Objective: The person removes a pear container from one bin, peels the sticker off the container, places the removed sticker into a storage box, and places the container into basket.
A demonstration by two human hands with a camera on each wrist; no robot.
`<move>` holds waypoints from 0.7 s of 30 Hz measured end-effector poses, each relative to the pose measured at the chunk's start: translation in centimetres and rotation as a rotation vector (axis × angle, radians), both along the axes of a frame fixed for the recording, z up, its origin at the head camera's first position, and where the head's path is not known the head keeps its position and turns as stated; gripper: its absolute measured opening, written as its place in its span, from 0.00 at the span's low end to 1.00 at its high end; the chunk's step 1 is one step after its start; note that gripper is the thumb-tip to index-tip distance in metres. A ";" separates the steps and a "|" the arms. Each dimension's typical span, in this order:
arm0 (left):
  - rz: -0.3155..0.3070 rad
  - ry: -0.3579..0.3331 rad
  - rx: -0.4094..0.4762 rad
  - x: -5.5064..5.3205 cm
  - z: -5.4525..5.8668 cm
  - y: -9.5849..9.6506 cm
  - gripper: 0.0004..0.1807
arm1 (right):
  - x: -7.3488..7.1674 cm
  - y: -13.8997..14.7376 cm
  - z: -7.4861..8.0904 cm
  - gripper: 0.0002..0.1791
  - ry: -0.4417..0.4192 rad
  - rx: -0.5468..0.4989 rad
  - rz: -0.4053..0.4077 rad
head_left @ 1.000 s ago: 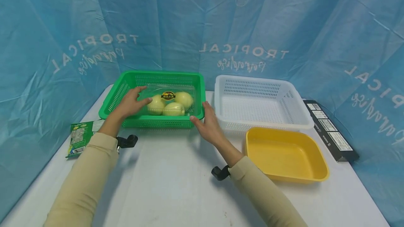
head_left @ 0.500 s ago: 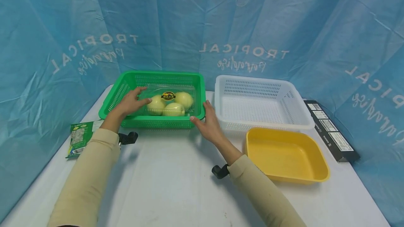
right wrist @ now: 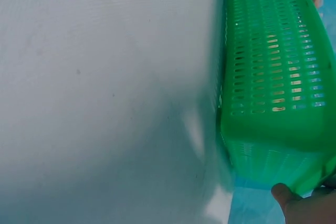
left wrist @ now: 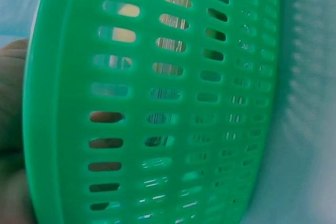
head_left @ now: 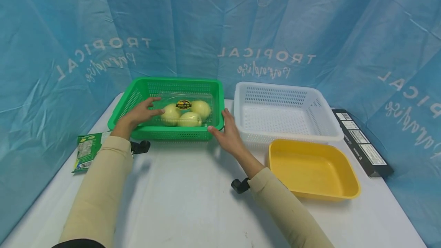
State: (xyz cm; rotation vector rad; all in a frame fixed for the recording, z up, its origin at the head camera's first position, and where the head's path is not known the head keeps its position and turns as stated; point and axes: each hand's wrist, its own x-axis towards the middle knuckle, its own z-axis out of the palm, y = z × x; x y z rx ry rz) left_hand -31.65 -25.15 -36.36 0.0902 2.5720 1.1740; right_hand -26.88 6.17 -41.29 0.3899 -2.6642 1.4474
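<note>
A clear plastic fruit box with a dark label holds three pale green round fruits. It lies in the right part of a green perforated basket. My left hand reaches over the basket's front rim, fingers spread and thumb tip right at the box's left end. In the left wrist view the basket wall hides most of that hand. At the basket's front right corner rests my right hand, thumb at the front rim and extended fingers along the right side. Its thumb shows against the corner in the right wrist view.
Right of the green basket stands a white perforated basket, with a yellow tub in front of it. A long black box lies at the far right, a green packet at the left. A blue curtain surrounds the table.
The left forearm has shifted slightly to the right, its hand staying by the box. The right hand, basket and fruit box stay almost where they were.
</note>
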 end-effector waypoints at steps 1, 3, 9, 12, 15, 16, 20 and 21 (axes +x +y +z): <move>-0.003 -0.007 0.007 0.0 0.0 -0.1 0.41 | 0.0 0.0 0.0 0.44 0.000 -0.005 0.002; -0.007 -0.021 0.028 -0.1 0.0 -0.2 0.41 | 0.0 0.0 0.0 0.44 -0.001 -0.007 0.005; -0.022 -0.055 0.103 -0.2 0.0 -0.5 0.42 | 0.0 0.1 0.0 0.44 -0.004 -0.011 0.013; -0.036 -0.064 0.128 -0.5 -0.1 -0.8 0.43 | 0.1 0.1 0.0 0.44 -0.002 -0.013 0.014; -0.045 -0.074 0.147 -0.6 -0.2 -0.9 0.44 | 0.1 0.0 0.1 0.44 0.003 -0.007 0.013; -0.047 -0.078 0.150 -0.7 -0.2 -1.0 0.44 | 0.1 0.0 0.1 0.44 0.005 -0.008 0.013; -0.057 -0.092 0.159 -0.8 -0.3 -1.0 0.45 | 0.1 0.0 0.1 0.44 0.005 -0.007 0.012; -0.059 -0.095 0.160 -0.8 -0.3 -1.0 0.46 | 0.1 0.0 0.1 0.44 0.006 -0.007 0.010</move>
